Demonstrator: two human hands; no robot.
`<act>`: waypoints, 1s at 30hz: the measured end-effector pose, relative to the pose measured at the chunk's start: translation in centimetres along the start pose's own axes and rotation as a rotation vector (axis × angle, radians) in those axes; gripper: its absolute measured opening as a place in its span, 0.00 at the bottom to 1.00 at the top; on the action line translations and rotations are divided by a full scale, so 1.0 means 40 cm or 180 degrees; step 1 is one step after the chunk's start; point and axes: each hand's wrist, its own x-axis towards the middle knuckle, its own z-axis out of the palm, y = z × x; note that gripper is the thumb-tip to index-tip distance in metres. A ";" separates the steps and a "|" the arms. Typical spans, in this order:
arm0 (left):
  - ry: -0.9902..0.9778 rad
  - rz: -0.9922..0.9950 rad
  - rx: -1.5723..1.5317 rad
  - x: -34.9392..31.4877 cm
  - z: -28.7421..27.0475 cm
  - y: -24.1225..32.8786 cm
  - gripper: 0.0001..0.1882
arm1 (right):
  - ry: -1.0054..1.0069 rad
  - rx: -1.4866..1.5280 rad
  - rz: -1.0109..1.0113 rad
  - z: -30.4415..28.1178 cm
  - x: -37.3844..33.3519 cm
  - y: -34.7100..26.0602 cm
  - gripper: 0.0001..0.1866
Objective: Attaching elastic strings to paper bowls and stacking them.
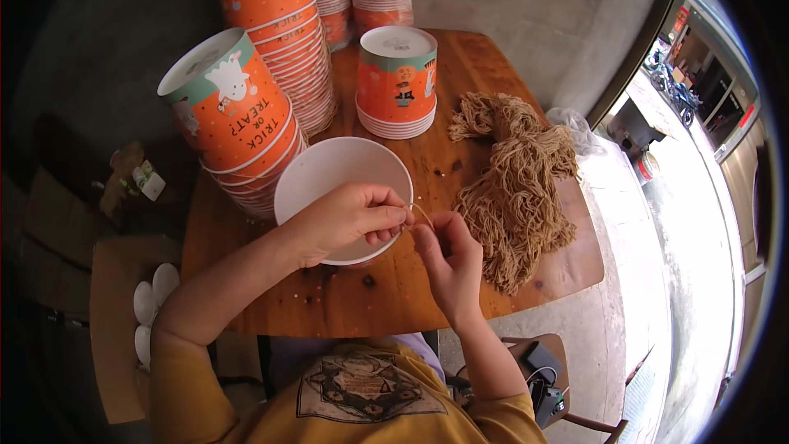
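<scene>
A white-lined paper bucket [316,177] stands mouth up on the wooden table, close in front of me. Over its right rim, my left hand [357,218] pinches a thin tan cord [420,209] between thumb and fingertips. My right hand [450,259] grips the same cord just to the right, fingers closed, and a short loop of it arches up between both hands. Whether the cord passes through the bucket's rim is hidden by my fingers. To the right of my right hand lies a heaped bundle of tan cords [522,189].
Tall leaning stacks of orange printed buckets [246,107] rise at the left. A shorter upside-down stack of buckets [398,86] stands at the back. Beside the table, a cardboard box [115,312] holds white round pieces [145,304]. A chair [542,362] is at the lower right.
</scene>
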 end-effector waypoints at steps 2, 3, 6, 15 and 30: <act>0.0093 0.0124 0.0171 -0.004 0.008 -0.003 0.08 | -0.0072 -0.0985 -0.0671 0.003 -0.007 -0.020 0.11; 0.0182 0.0247 0.0337 -0.008 0.014 -0.006 0.06 | 0.0004 -0.1157 -0.0811 0.006 -0.008 -0.027 0.11; 0.0536 0.1709 0.1921 -0.022 0.029 -0.012 0.04 | 0.0005 -0.1134 -0.0676 0.001 -0.013 -0.029 0.08; 0.0448 0.1717 0.1729 -0.023 0.035 -0.025 0.03 | -0.0206 0.0422 0.0111 0.005 -0.026 -0.014 0.07; -0.0143 -0.0424 -0.0555 -0.004 -0.009 0.004 0.07 | -0.0414 -0.1201 -0.0901 0.011 -0.033 -0.045 0.05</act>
